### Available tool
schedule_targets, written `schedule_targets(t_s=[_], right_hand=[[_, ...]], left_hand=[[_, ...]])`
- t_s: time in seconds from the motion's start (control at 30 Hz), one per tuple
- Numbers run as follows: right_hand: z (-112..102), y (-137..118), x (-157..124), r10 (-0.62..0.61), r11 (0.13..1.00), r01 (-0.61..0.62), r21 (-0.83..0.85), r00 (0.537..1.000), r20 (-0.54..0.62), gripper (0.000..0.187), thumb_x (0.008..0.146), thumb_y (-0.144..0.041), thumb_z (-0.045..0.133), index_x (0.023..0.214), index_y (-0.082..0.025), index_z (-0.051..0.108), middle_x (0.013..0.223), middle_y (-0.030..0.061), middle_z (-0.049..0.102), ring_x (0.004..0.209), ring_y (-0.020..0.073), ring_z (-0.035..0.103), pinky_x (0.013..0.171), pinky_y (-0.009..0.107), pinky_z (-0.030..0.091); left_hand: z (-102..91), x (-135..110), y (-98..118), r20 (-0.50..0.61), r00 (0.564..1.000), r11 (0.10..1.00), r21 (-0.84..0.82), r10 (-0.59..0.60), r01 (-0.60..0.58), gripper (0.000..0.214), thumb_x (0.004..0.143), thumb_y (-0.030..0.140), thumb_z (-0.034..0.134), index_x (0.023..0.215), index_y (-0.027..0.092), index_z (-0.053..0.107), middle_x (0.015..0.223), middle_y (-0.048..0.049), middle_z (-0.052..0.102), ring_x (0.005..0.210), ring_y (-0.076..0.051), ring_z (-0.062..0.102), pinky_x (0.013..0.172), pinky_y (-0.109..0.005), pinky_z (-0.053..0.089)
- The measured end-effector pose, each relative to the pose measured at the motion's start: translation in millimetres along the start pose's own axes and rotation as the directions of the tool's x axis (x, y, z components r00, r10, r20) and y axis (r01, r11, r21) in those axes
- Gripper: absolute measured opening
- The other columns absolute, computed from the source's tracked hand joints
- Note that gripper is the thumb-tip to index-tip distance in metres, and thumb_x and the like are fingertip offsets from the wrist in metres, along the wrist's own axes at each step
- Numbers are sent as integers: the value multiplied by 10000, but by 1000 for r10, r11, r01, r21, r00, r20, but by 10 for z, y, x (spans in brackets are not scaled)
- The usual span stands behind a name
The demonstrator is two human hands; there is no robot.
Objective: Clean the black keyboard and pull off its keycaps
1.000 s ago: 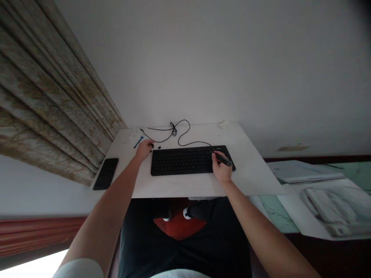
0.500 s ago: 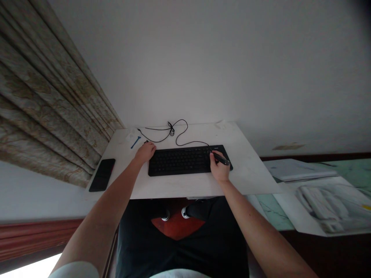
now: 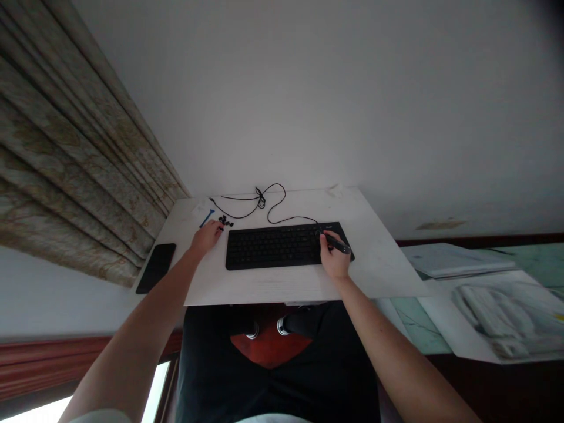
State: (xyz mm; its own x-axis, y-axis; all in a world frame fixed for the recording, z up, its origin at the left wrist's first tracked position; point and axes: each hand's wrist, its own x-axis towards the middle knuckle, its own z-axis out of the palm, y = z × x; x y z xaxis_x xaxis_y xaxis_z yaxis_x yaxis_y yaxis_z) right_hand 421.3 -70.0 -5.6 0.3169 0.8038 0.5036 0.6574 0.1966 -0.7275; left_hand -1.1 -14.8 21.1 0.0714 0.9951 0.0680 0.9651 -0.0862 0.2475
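Note:
A black keyboard point(image 3: 275, 245) lies on a small white table point(image 3: 286, 282), its black cable point(image 3: 259, 202) curling toward the wall. My right hand point(image 3: 333, 257) rests at the keyboard's right end, closed round a dark pen-like tool point(image 3: 338, 243) whose tip points at the keys. My left hand point(image 3: 206, 237) lies on the table left of the keyboard with its fingers curled. Just beyond its fingertips sits a small heap of loose black keycaps point(image 3: 225, 222).
A black phone point(image 3: 155, 267) lies at the table's left edge. A small blue tool point(image 3: 206, 217) rests near the far left corner. Curtains point(image 3: 79, 158) hang at left. A second surface with papers point(image 3: 484, 294) stands to the right. My legs are under the table.
My left hand drew back from the keyboard's top left corner to the table on its left, and the heap of black keycaps shows beyond it. My right hand has barely moved.

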Motion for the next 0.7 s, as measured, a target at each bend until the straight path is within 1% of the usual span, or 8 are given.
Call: schedule_targets(t_s=[0.2,0.27,0.33,0.4,0.47,0.57,0.63,0.7], right_hand=[[9,13,-2,14,1000,-14,-10,1000,-5,454,957,-563,460,1060,-194,703,975,115,745,807,251,690,805,401,553],[12,22,-3,12,1000,-12,-18,1000,-8,456,960,-560,458,1069,-190,702,984,119,746,792,248,685,798,401,551],[14,31,-1,6,1000,-6,-21,1000,-14,455,962,-555,459,1073,-186,701,992,122,745,796,248,685,806,404,548],[15,40,3,5,1000,-6,-24,1000,-20,454,962,-555,461,1072,-186,702,989,123,743,807,250,685,819,406,544],[18,46,7,13,1000,-14,-26,1000,-27,456,959,-560,465,1071,-187,701,981,122,741,803,250,681,814,401,542],[19,41,8,33,999,-34,-26,998,-44,467,958,-570,463,1075,-183,697,976,120,738,745,237,660,766,385,541],[13,28,4,50,998,-52,-28,997,-52,479,958,-578,457,1076,-178,694,972,121,735,695,221,637,733,372,535],[-1,18,0,69,997,-71,-26,996,-54,496,957,-590,454,1076,-170,690,959,124,733,657,208,619,716,365,532]], left_hand=[[-3,88,129,-134,987,996,-12,-88,87,326,904,151,502,1189,219,644,1198,-92,658,1056,-252,641,932,-349,496],[-5,109,278,-223,968,993,-67,-111,99,378,879,112,494,1218,204,631,1212,-105,635,1098,-259,625,972,-364,489],[19,112,509,-276,957,990,-128,-87,53,389,864,86,482,1208,185,634,1198,-113,623,1131,-254,605,1014,-371,476],[79,99,807,-256,967,980,-192,7,-57,348,867,85,479,1149,183,658,1169,-102,625,1126,-237,602,1036,-367,469],[172,80,1127,-189,974,956,-242,123,-168,290,877,104,500,1080,205,681,1123,-84,639,1115,-226,604,1039,-363,469],[328,72,1532,-99,962,915,-298,253,-271,224,897,145,533,1042,211,690,1085,-74,657,1080,-214,611,1014,-360,477],[410,91,1698,-69,966,906,-334,251,-259,187,916,182,546,1037,208,686,1063,-69,667,1054,-206,618,978,-350,488],[463,117,1779,-59,977,907,-364,205,-212,165,927,222,560,1036,200,681,1026,-68,677,1016,-204,628,931,-339,499]])
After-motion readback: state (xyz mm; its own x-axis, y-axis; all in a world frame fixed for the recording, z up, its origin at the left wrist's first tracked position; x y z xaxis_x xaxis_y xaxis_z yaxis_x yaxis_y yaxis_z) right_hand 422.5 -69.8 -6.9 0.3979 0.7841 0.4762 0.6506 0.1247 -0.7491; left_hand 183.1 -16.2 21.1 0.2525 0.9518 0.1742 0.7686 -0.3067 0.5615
